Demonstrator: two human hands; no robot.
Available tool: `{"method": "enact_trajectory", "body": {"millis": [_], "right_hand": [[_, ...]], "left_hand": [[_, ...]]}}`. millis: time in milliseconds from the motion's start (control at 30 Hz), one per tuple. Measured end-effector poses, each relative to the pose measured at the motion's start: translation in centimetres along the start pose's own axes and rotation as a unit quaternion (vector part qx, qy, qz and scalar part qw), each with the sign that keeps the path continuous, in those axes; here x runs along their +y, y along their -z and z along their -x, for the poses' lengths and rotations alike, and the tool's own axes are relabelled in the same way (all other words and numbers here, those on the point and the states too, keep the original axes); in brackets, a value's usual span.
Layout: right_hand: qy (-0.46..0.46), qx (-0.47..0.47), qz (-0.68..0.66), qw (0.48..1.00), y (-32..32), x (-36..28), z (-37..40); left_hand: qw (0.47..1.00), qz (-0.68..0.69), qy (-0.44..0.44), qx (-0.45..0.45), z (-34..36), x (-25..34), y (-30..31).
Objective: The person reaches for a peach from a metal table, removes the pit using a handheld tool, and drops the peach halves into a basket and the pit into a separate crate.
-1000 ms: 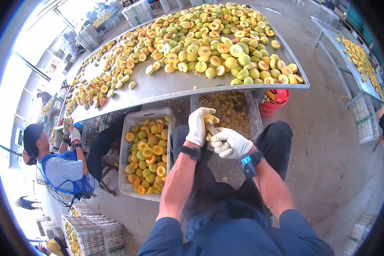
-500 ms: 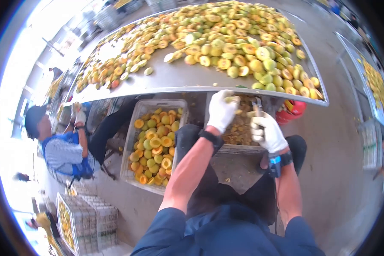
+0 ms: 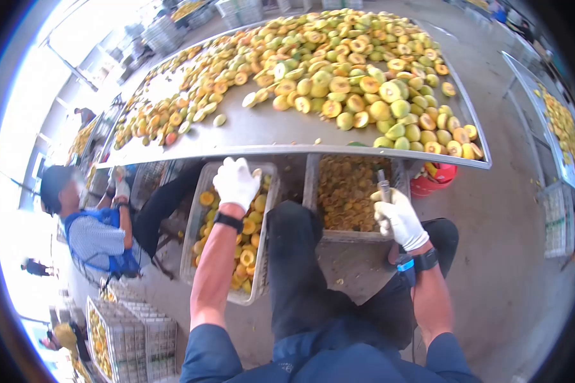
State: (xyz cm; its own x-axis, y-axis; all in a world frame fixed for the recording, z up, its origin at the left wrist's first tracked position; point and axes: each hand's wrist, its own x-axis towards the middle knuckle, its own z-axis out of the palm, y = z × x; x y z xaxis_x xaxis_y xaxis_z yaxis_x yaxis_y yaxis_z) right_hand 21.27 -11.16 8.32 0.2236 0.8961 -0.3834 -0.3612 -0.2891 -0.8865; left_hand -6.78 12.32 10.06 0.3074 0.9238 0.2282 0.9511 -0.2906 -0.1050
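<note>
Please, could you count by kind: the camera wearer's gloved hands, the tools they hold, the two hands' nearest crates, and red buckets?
Gloved hands (left hand, right hand): 2
Metal tool: 1
Crates (fruit crate, brown-filled crate): 2
Red bucket: 1
Total: 6

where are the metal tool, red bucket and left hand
Metal tool (image 3: 384, 186): head view, on its shaft.
Red bucket (image 3: 433, 184): head view, on its wall.
Left hand (image 3: 236, 184): head view, on its glove.

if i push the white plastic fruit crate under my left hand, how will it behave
The white plastic crate is probably heavy, given the halved yellow fruit heaped inside. Its boxy shape suggests stiffness; loose, rounded pieces might shift.
</note>
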Motion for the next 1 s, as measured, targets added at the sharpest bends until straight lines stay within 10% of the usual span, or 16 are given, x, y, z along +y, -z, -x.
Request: {"method": "enact_trajectory", "body": {"millis": [133, 233, 300, 867, 1000], "right_hand": [[0.023, -0.011, 0.131, 0.991, -1.2, -2.6, 0.0], [0.231, 0.013, 0.501, 0.834, -0.7, -1.8, -2.4], [0.171, 0.018, 0.585, 0.792, -0.6, -1.5, -3.1], [0.053, -0.042, 0.577, 0.814, 1.5, -1.4, -3.3], [0.063, -0.013, 0.57, 0.819, 1.9, -1.0, -2.8]], "left_hand": [[0.973, 0.198, -0.116, 0.02, -2.1, 4.6, 0.2], [0.96, 0.227, -0.162, -0.039, -4.7, 10.6, 1.2], [0.955, 0.242, -0.167, -0.051, -6.8, 14.2, 0.3], [0.938, 0.211, -0.204, -0.186, -14.0, 22.0, -5.5], [0.725, 0.613, -0.058, -0.308, -10.8, 18.3, -0.8]]}}
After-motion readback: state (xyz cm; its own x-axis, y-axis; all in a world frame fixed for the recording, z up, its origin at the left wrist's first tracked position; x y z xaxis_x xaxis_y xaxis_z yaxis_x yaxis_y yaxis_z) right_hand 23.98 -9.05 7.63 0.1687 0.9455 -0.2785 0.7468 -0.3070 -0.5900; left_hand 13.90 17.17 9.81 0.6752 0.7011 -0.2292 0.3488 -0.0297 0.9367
